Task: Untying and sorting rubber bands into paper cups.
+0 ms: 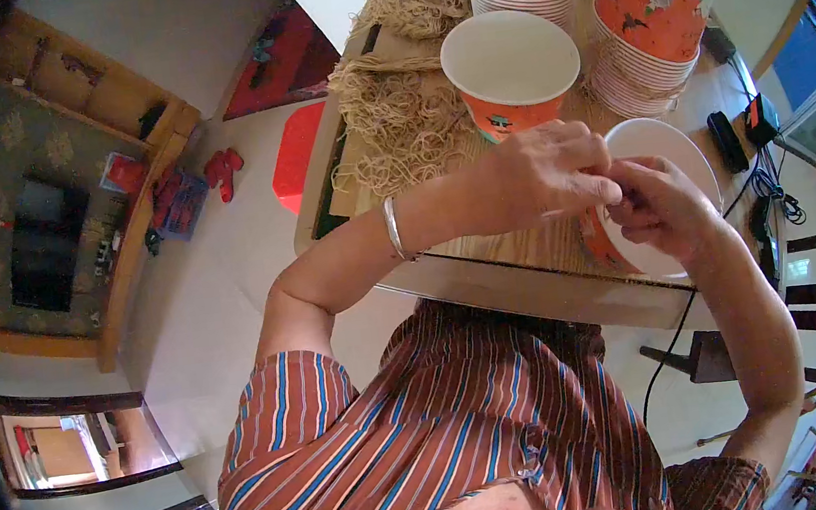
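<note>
Table (528, 249) beneath hands (545, 174), pale floor (193, 264) alongside

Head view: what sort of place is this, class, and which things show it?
Probably a living room at home: a dark television against the wall and red slippers on the floor suggest it, though the table serves as a workspace.
</note>
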Demonstrator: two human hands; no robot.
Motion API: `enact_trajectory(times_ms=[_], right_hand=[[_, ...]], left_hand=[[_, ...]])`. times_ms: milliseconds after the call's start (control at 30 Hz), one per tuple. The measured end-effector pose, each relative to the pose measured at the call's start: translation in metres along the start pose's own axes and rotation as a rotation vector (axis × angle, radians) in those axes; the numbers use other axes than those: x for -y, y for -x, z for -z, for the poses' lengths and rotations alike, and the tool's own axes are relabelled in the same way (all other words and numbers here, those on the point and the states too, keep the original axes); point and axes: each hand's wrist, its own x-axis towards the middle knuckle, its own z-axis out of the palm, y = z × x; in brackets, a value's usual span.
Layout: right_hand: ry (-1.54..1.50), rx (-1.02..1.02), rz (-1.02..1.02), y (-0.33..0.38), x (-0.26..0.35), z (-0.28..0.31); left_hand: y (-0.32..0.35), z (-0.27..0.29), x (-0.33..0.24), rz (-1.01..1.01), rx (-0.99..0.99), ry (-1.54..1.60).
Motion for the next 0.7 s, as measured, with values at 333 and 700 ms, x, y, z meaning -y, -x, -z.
enact_trajectory(times_ms=[333, 700], right_hand=[[-0.075, 0.011, -0.024, 0.003, 0.001, 0.001], [-0.131, 0.07, -0.012, 0.003, -0.005, 0.006]], left_hand=[[-0.006, 0.0, -0.001, -0.236, 0.022, -0.288], [-0.002, -0.011, -0.001, -0.247, 0.003, -0.251]])
